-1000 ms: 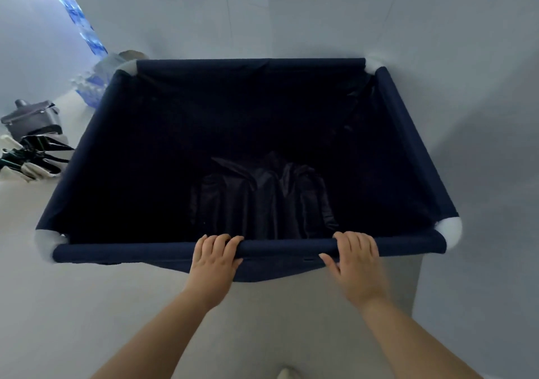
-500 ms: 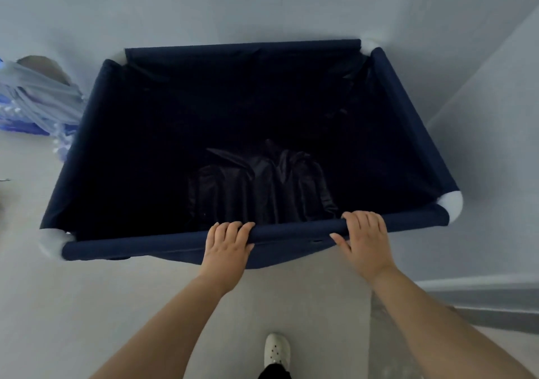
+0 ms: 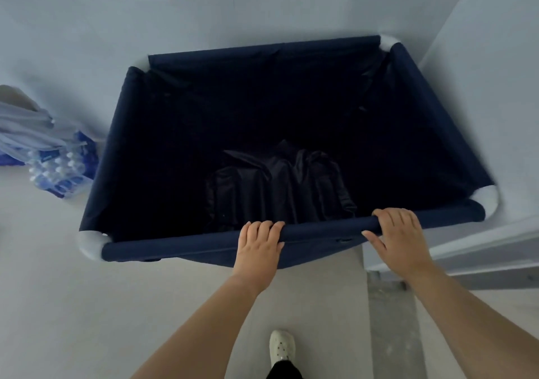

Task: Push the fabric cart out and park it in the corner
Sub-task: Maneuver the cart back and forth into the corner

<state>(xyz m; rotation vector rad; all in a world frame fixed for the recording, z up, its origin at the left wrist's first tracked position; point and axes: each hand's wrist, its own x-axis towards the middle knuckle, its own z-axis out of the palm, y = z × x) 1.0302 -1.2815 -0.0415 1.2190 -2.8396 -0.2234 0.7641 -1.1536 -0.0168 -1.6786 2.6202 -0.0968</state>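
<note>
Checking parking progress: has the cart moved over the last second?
Yes. The cart has rolled forward and right into the corner; its right rim now runs close beside the right wall, and the bottles sit at its left.

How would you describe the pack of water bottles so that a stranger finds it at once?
Start at the big navy fabric cart held by both hands. Look at the floor beyond its left side, by the wall. There lies the shrink-wrapped pack of clear bottles with blue labels, below a pale bundle of cloth; only it shows rows of caps.
</note>
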